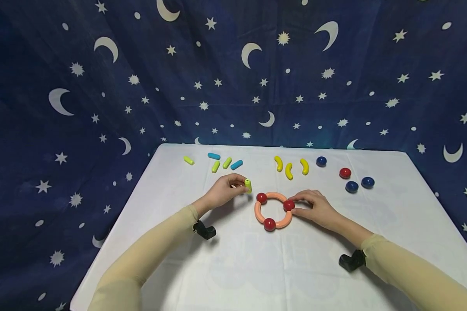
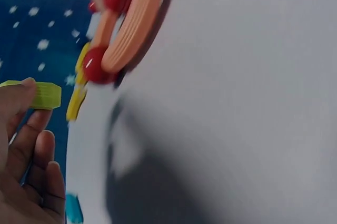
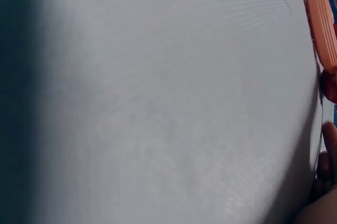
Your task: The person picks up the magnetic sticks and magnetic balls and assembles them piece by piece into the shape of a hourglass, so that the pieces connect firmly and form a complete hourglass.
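Observation:
Between thumb and fingers, my left hand (image 1: pixel 226 190) pinches a short lime-green rod (image 1: pixel 248 186), raised above the table; its faceted end shows in the left wrist view. Just to the right lies a ring made of curved orange pieces (image 1: pixel 284 221) joined by red balls (image 1: pixel 270 224). My right hand (image 1: pixel 321 210) holds the ring's right-hand red ball (image 1: pixel 289 205), thumb on the near side and fingers on the far side. In the right wrist view that hand is mostly cut off at the edge, near an orange piece (image 3: pixel 322 27).
Green rods (image 1: pixel 215 166) and blue rods (image 1: pixel 236 164) lie at the back left of the white table (image 1: pixel 233 272). Curved yellow pieces (image 1: pixel 289 171) lie behind the ring. Dark blue balls (image 1: pixel 351 186) and a loose red ball (image 1: pixel 345 172) sit back right. A starry cloth (image 1: pixel 225 86) hangs behind.

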Demonstrator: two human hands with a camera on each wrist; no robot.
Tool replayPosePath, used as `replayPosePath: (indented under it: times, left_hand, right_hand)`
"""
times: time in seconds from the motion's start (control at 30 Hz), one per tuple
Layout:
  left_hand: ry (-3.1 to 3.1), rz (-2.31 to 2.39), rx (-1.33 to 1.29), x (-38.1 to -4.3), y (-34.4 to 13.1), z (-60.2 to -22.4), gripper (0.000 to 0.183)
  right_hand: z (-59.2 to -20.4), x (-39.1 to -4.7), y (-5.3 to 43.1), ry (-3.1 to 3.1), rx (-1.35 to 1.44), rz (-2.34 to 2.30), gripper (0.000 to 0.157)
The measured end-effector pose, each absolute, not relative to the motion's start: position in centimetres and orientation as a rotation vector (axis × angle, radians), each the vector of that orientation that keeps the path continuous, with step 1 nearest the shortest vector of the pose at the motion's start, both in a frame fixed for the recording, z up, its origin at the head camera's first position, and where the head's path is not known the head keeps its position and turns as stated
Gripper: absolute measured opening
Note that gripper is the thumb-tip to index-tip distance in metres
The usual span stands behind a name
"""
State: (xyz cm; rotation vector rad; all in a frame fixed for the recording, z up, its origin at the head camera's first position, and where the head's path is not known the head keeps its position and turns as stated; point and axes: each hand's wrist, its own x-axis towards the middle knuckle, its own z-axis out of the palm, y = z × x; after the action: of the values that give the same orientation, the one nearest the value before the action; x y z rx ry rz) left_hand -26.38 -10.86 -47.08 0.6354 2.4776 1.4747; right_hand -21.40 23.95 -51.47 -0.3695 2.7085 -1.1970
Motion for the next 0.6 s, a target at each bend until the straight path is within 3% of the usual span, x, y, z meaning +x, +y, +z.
replayPosePath:
  times: [0.6]
  left_hand:
    - [2.429,1.433,0.697,-25.8,-7.4,-47.2,0.023]
  right_hand:
    - [-51.6,-21.3,23.9,2.725,-0.379,-1.202,0.041]
